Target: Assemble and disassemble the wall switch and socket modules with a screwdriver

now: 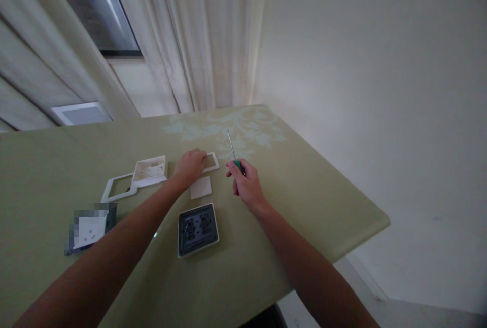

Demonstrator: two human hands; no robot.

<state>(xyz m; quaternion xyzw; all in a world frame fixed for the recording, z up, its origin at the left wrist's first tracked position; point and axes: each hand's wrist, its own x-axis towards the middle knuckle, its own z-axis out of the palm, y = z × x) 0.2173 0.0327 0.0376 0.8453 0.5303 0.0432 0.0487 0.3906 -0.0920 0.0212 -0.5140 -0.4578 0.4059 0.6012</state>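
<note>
At right part of the pale green desk (304, 206), R hand (245, 181) has its grip closed around the green handle of a screwdriver (232, 145); the thin metal shaft points up and away from the person, prob. so that the tip stays free of fingers and desk. L hand (191, 163) is bent over the left side of a small white frame (216, 160), w/ fingers at its edge; the back of the hand hides the contact, so I can't tell if this grip is narrow on it or only resting. Just below, a flat, thin white square plate (201, 188) lies loose; nearer to the person is a square dark unit (198, 229) w/ white rim, moulded relief side up, prob. b/c this side is easier to reach so. To the left, a shallow white box (150, 182) lies hollow side up, touching or overlapping a larger white frame (119, 196); both look like smooth, matt plastic w/ rounded corners. Further left, near L forearm, a dark packet (111, 215) is partly blurred, contents unclear. Desk surface seems smooth, w/ pale floral pattern (251, 125) at the far corner.
</note>
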